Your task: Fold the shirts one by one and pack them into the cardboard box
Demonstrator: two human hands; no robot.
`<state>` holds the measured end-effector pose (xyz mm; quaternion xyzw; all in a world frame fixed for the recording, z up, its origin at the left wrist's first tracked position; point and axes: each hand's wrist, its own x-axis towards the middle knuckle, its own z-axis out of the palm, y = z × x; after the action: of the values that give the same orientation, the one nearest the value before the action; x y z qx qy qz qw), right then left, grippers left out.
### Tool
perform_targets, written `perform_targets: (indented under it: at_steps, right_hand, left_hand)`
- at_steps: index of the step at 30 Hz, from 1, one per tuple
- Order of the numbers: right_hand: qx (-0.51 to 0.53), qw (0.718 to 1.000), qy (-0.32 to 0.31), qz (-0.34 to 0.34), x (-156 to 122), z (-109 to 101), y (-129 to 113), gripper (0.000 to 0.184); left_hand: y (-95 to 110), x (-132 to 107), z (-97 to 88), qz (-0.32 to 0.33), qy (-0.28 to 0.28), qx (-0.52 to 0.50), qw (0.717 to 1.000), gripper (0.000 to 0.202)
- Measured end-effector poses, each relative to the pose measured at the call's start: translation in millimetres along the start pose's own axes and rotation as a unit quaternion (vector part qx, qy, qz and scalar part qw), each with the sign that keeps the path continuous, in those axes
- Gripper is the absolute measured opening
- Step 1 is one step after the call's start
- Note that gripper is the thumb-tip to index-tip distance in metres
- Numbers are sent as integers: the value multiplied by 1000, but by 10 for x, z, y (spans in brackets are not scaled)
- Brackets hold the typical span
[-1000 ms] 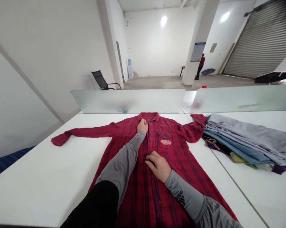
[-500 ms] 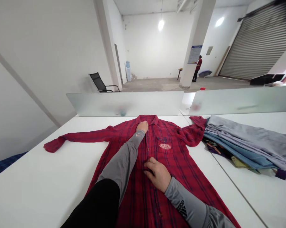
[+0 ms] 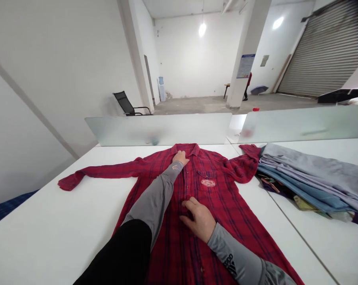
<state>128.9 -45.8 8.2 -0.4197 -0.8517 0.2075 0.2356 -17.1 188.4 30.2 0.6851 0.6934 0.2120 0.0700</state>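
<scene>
A red and navy plaid shirt (image 3: 226, 206) lies front up on the white table, its collar away from me and both sleeves spread outward. Just below the collar, my left hand (image 3: 180, 157) is closed on the front edge of the shirt; its fingertips are partly hidden. Lower down, over the button placket, my right hand (image 3: 200, 218) has its thumb and curled fingers apart with nothing between them. A round white patch (image 3: 208, 183) shows at the chest pocket, right of my left hand.
A stack of folded clothes (image 3: 309, 178) sits on the right, touching the shirt's right cuff. Frosted dividers (image 3: 167, 128) run along the table's far edge. Beyond them are a black chair (image 3: 125, 103), a pillar (image 3: 247, 43) and a person (image 3: 248, 85) partly behind it.
My right thumb and fingers have spread slightly farther apart. My left thumb now sticks out to the right. The distant person is more hidden by the pillar.
</scene>
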Motion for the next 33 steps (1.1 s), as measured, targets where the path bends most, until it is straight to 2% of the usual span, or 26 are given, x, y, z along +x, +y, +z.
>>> perform_targets:
  at_steps: [3, 7, 12, 15, 18, 20, 24, 28, 33]
  right_hand:
    - [-22, 1000, -21, 3, -3, -6, -6, 25]
    - [-30, 999, -30, 1, 6, -15, 8, 21]
    - [-25, 999, -21, -2, 6, -9, 19, 19]
    - [-29, 999, -20, -5, 3, 0, 24, 19]
    - [-33, 999, -23, -8, 5, 6, 34, 17]
    - [-30, 999, -21, -8, 9, 2, 39, 17]
    - [12, 1000, -11, -17, 12, -30, 20, 17]
    - [50, 998, -12, -43, 6, -51, -16, 21]
    - [25, 998, -40, -52, 7, -33, -2, 20]
  left_hand:
    - [14, 3, 75, -1, -3, -6, 1000, 12]
    - [4, 96, 75, -7, 4, -18, 1000, 19]
    - [-67, 142, -8, -3, -4, -24, 1000, 14]
    - [-77, 90, 27, 5, -9, -25, 1000, 18]
    - [-43, 64, 96, -5, 2, -29, 1000, 10]
    - [-12, 83, 109, -18, 13, -32, 999, 11]
    - [-5, 169, 6, -54, 49, -31, 997, 21]
    - [-110, 182, -114, -73, 75, -23, 994, 24]
    - [-187, 33, -50, -49, 60, -13, 997, 14]
